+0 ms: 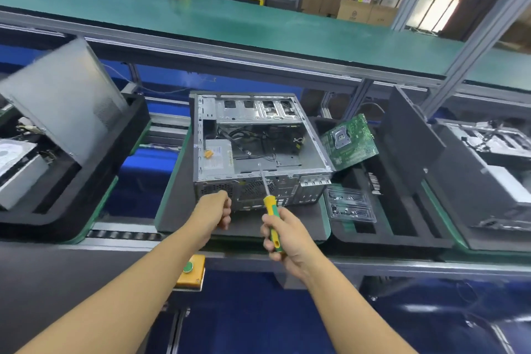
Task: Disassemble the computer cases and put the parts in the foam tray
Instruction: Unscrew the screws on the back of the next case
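Before both hands, opened grey computer case (258,149)

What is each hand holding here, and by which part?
The right hand holds a screwdriver by its yellow-green handle, shaft pointing up. The left hand is closed at the computer case's rear panel; whether it grips anything cannot be told.
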{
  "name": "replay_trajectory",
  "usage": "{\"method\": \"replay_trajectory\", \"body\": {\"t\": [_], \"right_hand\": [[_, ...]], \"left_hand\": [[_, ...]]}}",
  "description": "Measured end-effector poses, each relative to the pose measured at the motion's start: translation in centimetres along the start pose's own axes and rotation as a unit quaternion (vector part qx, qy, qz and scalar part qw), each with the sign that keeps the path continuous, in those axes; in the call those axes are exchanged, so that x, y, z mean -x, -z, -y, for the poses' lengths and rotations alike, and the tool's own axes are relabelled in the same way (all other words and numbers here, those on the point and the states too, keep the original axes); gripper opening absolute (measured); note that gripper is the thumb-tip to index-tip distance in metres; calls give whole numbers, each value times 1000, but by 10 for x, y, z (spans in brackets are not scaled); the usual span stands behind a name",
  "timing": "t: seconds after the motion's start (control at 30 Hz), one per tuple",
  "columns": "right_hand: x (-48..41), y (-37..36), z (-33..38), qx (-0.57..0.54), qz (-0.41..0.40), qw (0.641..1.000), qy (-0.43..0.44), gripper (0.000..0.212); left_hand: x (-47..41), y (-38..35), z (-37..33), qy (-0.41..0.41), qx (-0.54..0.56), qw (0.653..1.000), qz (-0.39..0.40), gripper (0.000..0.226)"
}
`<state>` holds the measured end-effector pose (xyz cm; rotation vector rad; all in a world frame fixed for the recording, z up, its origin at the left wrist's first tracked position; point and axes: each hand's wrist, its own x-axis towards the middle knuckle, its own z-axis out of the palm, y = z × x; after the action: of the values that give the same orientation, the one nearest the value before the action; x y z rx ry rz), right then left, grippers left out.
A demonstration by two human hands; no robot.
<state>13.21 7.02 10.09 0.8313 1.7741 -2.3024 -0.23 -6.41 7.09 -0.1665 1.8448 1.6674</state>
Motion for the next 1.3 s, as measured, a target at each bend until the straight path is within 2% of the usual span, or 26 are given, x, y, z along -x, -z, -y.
{"method": "replay_trajectory", "body": {"t": [0.13,0.2,0.33,0.43,0.57,0.73,0.93,1.03,1.1,1.17,1.3], "right_hand": [[-8,59,29,-38,-72,996,42,12],[-8,95,40,-44,-110,991,56,12],[-8,174,56,-7,-192,979,64,10],[-10,232,68,45,-236,968,68,8],[-16,300,80,112,-235,963,68,7],[-27,355,91,126,-219,967,45,7],[-47,374,95,133,-196,971,24,18],[-63,369,97,112,-174,978,25,8],[-76,357,101,87,-154,984,28,8],[-90,339,106,64,-139,988,36,12],[-116,296,123,-17,-112,992,48,11]], "left_hand": [[8,-66,2,-18,-133,968,213,33],[4,-109,-6,-43,-181,945,269,31],[-17,-203,-18,-120,-253,935,217,9],[-38,-269,-19,-158,-311,920,175,9],[-65,-331,-10,-195,-407,885,112,19],[-93,-376,4,-160,-485,852,112,21],[-106,-392,9,-153,-536,822,113,40],[-104,-386,-8,-174,-496,843,116,30],[-96,-379,-29,-206,-457,853,145,22],[-87,-370,-55,-257,-446,844,152,18],[-75,-339,-104,-327,-443,830,92,18]]}}
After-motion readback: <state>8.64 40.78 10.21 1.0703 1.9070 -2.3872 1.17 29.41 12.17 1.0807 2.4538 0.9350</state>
